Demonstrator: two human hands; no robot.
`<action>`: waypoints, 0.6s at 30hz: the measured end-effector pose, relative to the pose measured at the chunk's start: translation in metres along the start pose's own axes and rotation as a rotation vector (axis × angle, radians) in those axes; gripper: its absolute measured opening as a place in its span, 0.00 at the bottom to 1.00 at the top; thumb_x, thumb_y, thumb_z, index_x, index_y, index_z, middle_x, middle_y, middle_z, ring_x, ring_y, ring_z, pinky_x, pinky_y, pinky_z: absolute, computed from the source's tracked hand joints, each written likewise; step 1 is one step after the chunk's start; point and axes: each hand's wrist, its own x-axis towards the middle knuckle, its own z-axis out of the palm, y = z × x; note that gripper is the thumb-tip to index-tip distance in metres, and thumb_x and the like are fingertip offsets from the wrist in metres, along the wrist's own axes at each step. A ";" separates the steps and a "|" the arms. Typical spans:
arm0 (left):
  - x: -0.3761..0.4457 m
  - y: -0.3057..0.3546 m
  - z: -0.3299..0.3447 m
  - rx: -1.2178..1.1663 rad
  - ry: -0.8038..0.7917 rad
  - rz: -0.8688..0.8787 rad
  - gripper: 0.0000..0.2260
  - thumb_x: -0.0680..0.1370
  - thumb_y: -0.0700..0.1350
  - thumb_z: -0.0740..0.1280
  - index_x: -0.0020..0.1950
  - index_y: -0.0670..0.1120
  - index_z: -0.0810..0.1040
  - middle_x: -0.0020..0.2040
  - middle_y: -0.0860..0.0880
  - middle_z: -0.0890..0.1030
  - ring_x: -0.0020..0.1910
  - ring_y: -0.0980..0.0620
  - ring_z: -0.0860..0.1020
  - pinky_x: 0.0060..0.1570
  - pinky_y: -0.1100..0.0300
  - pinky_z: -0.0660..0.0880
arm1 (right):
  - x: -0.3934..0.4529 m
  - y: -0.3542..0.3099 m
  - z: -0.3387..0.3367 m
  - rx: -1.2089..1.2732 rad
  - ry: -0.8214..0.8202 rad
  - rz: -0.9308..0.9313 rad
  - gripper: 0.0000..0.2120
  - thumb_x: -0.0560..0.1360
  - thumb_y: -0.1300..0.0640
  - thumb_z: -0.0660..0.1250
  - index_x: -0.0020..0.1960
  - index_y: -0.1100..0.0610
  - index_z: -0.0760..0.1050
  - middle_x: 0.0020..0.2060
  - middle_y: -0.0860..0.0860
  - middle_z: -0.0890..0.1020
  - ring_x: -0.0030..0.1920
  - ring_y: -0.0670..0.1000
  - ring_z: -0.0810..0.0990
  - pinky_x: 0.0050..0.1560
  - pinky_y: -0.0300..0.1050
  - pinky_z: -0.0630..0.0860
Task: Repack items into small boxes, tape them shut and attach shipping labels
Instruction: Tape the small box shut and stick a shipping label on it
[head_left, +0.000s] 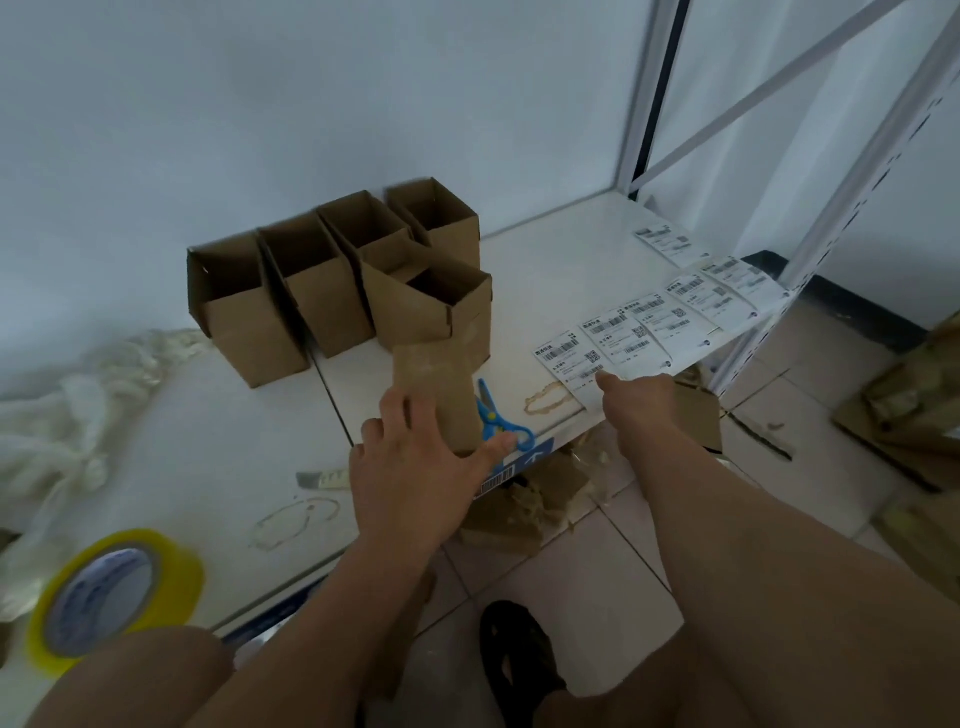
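Left hand (415, 467) spread flat against the near face of the taped box (436, 395), fingers apart, thumb by the blue scissors (498, 415). Right hand (639, 400) fingertips pressed down on the near end of the label strip (660, 322), which runs diagonally toward the shelf post (810, 249). Box sits near the table (545, 270) front edge. Open boxes (332, 275) crowd the back. Clear room between box and labels. Tape roll (114, 597) far left.
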 end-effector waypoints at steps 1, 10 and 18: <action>0.002 0.000 -0.004 -0.002 -0.022 0.003 0.42 0.64 0.80 0.44 0.63 0.50 0.66 0.66 0.48 0.65 0.59 0.46 0.72 0.54 0.51 0.72 | 0.001 0.001 0.003 0.007 -0.006 0.006 0.38 0.72 0.47 0.74 0.71 0.61 0.57 0.66 0.60 0.70 0.62 0.60 0.74 0.60 0.59 0.76; 0.020 -0.005 -0.019 -0.070 -0.160 -0.007 0.29 0.73 0.72 0.59 0.62 0.51 0.67 0.62 0.49 0.64 0.55 0.50 0.74 0.47 0.54 0.69 | 0.002 0.005 0.018 -0.147 0.002 -0.074 0.32 0.74 0.54 0.73 0.70 0.61 0.59 0.63 0.61 0.73 0.58 0.60 0.76 0.47 0.47 0.73; 0.028 -0.003 -0.022 -0.079 -0.212 -0.057 0.35 0.69 0.76 0.59 0.66 0.53 0.65 0.61 0.49 0.62 0.55 0.48 0.75 0.51 0.50 0.73 | -0.003 0.006 0.018 -0.177 0.032 -0.044 0.30 0.74 0.53 0.72 0.70 0.59 0.62 0.62 0.61 0.71 0.49 0.58 0.75 0.54 0.55 0.79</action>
